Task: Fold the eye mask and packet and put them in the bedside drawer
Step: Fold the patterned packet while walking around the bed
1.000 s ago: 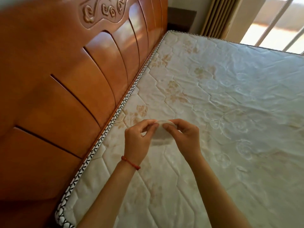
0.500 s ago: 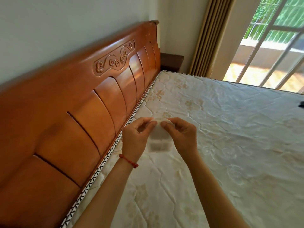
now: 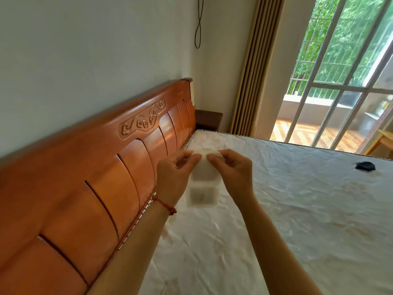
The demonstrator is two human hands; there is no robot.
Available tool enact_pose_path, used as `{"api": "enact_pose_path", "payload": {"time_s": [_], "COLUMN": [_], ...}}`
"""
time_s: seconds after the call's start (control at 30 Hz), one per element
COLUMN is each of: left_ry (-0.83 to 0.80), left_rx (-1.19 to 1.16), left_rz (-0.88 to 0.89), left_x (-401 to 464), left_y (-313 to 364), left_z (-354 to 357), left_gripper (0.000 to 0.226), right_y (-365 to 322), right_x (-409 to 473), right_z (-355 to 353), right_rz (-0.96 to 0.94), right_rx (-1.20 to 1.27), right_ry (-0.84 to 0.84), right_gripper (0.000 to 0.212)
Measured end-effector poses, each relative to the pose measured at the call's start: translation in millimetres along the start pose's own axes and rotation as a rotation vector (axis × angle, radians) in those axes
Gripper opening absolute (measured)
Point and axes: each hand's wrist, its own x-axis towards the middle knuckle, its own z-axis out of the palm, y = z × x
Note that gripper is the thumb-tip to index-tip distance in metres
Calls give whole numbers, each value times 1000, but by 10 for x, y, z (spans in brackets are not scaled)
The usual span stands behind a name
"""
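A thin white eye mask [image 3: 203, 184] hangs between my two hands above the mattress [image 3: 276, 209]; its lower half shows a greyish pad. My left hand [image 3: 172, 177] pinches its top left edge, and my right hand [image 3: 231, 173] pinches the top right edge. A small dark object [image 3: 365, 166], possibly the packet, lies far right on the mattress. A dark bedside cabinet [image 3: 209, 119] stands past the far end of the headboard; its drawer is not visible.
The carved wooden headboard [image 3: 95, 177] runs along the left. Beige curtains [image 3: 253, 67] and a barred glass door [image 3: 340, 81] stand at the back right. A black cord [image 3: 198, 20] hangs on the wall.
The view has lifted, showing the wall, window and the dark object. My hands keep pinching the mask's top, which now hangs lower and more unfolded.
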Motion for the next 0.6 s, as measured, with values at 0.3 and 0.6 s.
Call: {"api": "enact_pose_path", "payload": {"time_s": [0.3, 0.6], "left_ry": [16, 8], "left_rx": [-10, -97], "left_rz": [62, 64], "left_x": [258, 494], "left_y": [363, 693], "left_z": [-3, -67], "left_gripper": [18, 22], "right_y": [-444, -799], "right_x": [302, 561], "right_z": [-88, -187], "right_rz": [-82, -141], "right_rx": [-51, -14], "right_ry": [-51, 3], "right_gripper": [20, 20]}}
